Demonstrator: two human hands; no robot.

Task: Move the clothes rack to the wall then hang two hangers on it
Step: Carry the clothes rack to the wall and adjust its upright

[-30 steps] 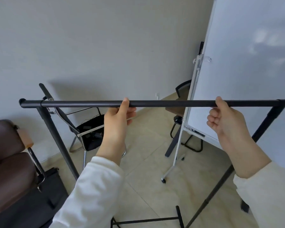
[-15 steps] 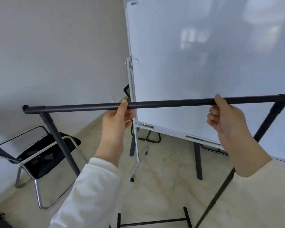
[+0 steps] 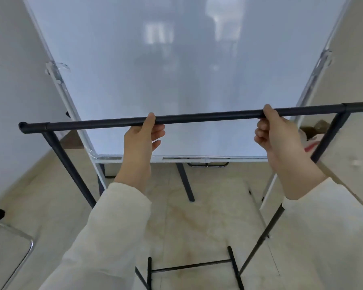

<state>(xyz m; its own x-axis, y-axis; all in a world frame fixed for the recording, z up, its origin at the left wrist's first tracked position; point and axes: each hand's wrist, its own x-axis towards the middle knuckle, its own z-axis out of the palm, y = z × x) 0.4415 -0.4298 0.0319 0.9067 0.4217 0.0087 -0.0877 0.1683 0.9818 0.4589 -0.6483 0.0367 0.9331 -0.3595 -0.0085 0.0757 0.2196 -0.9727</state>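
Both hands grip the clothes rack [image 3: 208, 117] by its black top bar, the left hand [image 3: 142, 139] near the middle, the right hand [image 3: 275, 132] further right. The rack stands just before a whiteboard [image 3: 155, 70].

this looks like an office or a meeting room. a big whiteboard [image 3: 155, 80] on a metal stand fills the middle of the view, and its glossy surface reflects windows and furniture. at the lower left edge is part of a chair [image 3: 13, 243] with a chrome tube frame, the kind used in offices. the walls [image 3: 6, 101] are plain and pale, and the floor [image 3: 197, 222] has smooth beige tiles with a marble pattern. at the right, some cardboard and other items are blurred.
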